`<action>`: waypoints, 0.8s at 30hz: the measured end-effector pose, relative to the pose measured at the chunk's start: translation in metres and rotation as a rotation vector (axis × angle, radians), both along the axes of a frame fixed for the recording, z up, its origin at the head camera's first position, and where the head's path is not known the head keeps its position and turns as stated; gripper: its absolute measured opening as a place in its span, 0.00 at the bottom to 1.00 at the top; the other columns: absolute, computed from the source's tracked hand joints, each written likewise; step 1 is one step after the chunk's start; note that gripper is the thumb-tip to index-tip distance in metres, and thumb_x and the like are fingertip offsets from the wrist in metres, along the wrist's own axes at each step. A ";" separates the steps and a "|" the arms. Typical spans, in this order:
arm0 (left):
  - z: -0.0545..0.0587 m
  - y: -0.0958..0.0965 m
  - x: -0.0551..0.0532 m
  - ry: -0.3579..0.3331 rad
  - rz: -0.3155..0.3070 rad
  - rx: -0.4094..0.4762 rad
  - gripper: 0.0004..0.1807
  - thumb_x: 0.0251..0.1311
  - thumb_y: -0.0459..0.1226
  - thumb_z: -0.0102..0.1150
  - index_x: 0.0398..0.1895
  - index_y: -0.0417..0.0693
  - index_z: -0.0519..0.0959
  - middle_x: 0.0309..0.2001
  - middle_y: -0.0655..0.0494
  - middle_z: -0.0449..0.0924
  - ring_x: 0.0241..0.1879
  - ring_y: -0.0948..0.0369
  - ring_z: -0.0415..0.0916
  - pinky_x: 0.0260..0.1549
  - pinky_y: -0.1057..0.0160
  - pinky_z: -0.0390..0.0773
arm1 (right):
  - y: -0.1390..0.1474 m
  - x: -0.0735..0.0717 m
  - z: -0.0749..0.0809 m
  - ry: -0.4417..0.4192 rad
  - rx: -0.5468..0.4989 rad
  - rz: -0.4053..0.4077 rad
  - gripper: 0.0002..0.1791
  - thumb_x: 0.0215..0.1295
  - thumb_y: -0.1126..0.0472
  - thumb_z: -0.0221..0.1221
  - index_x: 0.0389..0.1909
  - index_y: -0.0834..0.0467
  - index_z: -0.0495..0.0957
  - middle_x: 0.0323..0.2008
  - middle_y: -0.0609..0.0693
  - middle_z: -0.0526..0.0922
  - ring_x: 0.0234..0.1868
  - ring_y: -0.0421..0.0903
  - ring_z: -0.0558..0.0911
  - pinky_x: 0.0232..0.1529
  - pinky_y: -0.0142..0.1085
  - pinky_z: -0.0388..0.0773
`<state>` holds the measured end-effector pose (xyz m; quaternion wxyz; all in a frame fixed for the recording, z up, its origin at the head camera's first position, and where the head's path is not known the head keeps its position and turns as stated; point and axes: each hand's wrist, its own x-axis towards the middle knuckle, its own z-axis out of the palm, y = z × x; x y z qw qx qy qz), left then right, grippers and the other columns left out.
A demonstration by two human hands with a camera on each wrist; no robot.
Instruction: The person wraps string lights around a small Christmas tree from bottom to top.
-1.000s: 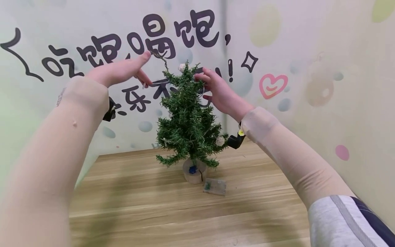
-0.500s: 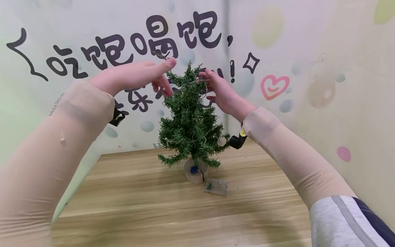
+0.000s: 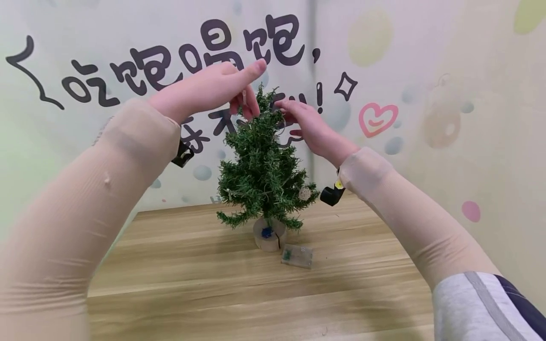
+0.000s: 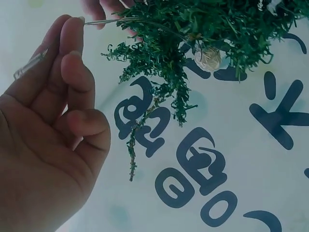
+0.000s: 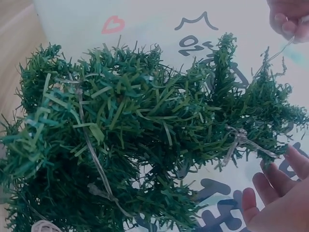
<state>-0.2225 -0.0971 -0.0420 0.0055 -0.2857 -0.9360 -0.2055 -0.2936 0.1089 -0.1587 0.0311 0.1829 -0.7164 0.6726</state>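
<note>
A small green artificial Christmas tree [image 3: 264, 166] stands upright, wound with thin fairy-light wire [image 5: 94, 154]. My left hand [image 3: 209, 90] is at the left of the treetop. In the left wrist view its fingertips pinch a strand of the wire [image 4: 104, 21] running to the branches, and a clear tip [image 4: 30, 65] sticks out behind the fingers. My right hand [image 3: 313, 128] is at the tree's upper right, its fingers loosely bent and touching or very near the branch tips. A pale woven ball [image 4: 208, 59] hangs near the top; another woven ball [image 3: 304, 193] sits lower right.
The tree's round wooden base [image 3: 269, 239] stands on a wood-grain table [image 3: 204, 284]. A clear flat box [image 3: 297, 256], apparently a battery case, lies in front of it. Behind rises a wall [image 3: 362, 57] with dark lettering and a pink heart.
My left hand has moved right and slightly up, from beside the tree to close by its top, with the wire. My right hand has barely shifted.
</note>
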 end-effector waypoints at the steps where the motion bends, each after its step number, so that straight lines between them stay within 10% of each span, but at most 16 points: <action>1: 0.000 -0.001 -0.001 0.001 0.007 0.004 0.46 0.66 0.69 0.24 0.37 0.43 0.86 0.36 0.51 0.85 0.33 0.53 0.74 0.58 0.53 0.58 | 0.001 0.001 0.000 0.014 0.018 0.004 0.23 0.75 0.50 0.47 0.65 0.55 0.71 0.55 0.49 0.73 0.51 0.43 0.71 0.51 0.42 0.66; 11: 0.002 -0.018 -0.002 -0.057 0.090 -0.067 0.49 0.62 0.71 0.20 0.34 0.45 0.86 0.35 0.52 0.84 0.30 0.54 0.73 0.42 0.56 0.61 | 0.002 0.003 -0.002 0.069 0.068 -0.001 0.22 0.74 0.56 0.51 0.65 0.56 0.71 0.51 0.48 0.75 0.48 0.42 0.72 0.53 0.43 0.65; 18: 0.004 -0.010 0.001 -0.009 0.069 0.037 0.47 0.64 0.70 0.22 0.40 0.46 0.85 0.38 0.54 0.84 0.34 0.54 0.70 0.34 0.58 0.61 | 0.004 0.004 -0.001 0.165 0.036 -0.073 0.19 0.70 0.59 0.55 0.60 0.58 0.75 0.53 0.48 0.78 0.52 0.47 0.74 0.49 0.37 0.67; 24: 0.001 0.010 -0.001 -0.001 0.021 0.056 0.44 0.66 0.68 0.23 0.49 0.50 0.84 0.46 0.56 0.81 0.43 0.54 0.68 0.45 0.57 0.61 | 0.006 0.008 0.003 0.291 -0.009 -0.047 0.18 0.61 0.65 0.63 0.53 0.62 0.80 0.47 0.54 0.79 0.47 0.46 0.76 0.52 0.36 0.71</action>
